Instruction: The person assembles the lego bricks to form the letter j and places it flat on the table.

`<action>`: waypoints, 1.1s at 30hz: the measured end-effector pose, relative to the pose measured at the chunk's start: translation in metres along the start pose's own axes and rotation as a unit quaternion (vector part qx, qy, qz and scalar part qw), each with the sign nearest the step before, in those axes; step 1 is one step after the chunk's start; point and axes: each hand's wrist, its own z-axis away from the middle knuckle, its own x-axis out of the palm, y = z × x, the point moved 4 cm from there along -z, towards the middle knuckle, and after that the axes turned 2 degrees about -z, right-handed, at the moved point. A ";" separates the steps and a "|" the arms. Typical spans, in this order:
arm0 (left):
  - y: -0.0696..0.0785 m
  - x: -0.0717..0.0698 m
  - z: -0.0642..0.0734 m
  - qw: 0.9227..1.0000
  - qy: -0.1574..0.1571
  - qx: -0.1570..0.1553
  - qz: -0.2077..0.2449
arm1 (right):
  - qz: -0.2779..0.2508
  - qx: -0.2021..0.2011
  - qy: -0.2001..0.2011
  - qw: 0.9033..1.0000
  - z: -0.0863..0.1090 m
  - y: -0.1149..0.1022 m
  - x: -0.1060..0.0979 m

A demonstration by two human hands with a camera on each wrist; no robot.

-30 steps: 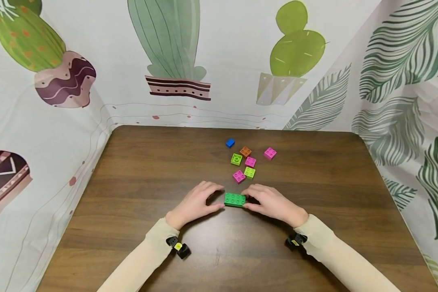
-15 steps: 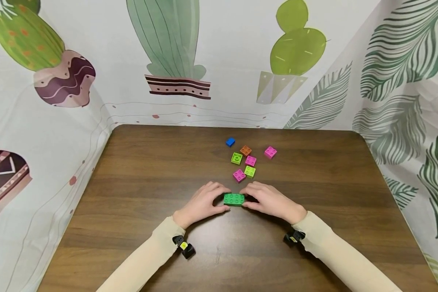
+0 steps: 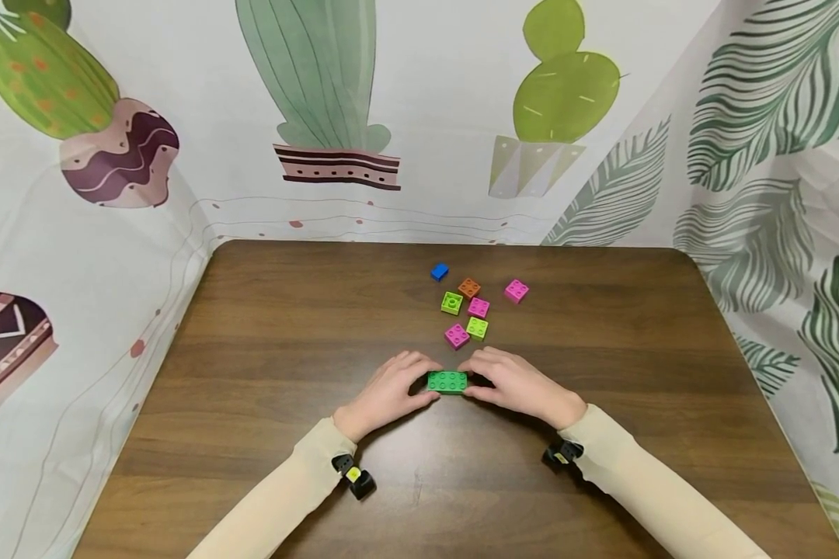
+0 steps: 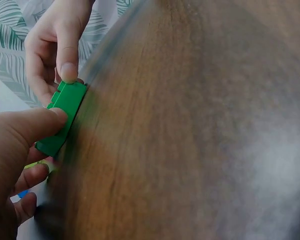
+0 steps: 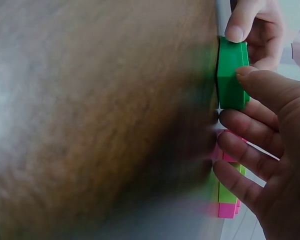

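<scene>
A green toy building brick (image 3: 447, 381), long with two rows of studs, sits studs up on the brown table (image 3: 287, 326). My left hand (image 3: 389, 390) pinches its left end, thumb on the near long side and fingers at the far side. At the right end, my right hand (image 3: 520, 386) pinches it the same way. The left wrist view shows the left thumb against the green brick's side (image 4: 70, 107). In the right wrist view, the right thumb presses the green brick (image 5: 231, 75) near its edge; the far-side fingertips are partly hidden.
Beyond the hands lie small square bricks: blue (image 3: 439, 272), orange (image 3: 469, 288), an upturned lime one (image 3: 451, 303), another lime one (image 3: 478, 328), and pink ones (image 3: 457, 336), (image 3: 478, 307), (image 3: 516, 291). A patterned cloth (image 3: 447, 171) hangs behind the table.
My left hand has moved right, from beside the green brick's left end to a pinch on it. The green brick has shifted very slightly left; the right hand keeps its hold.
</scene>
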 end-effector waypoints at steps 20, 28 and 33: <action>-0.005 0.001 0.002 1.000 0.008 -0.003 0.017 | -0.007 0.015 0.007 1.000 0.002 0.001 0.000; -0.006 0.001 0.002 1.000 0.010 0.000 0.017 | 0.004 0.049 0.045 0.998 0.006 0.012 -0.010; -0.007 0.001 0.002 1.000 0.016 0.004 0.019 | 0.007 0.101 0.097 0.990 0.005 0.023 -0.019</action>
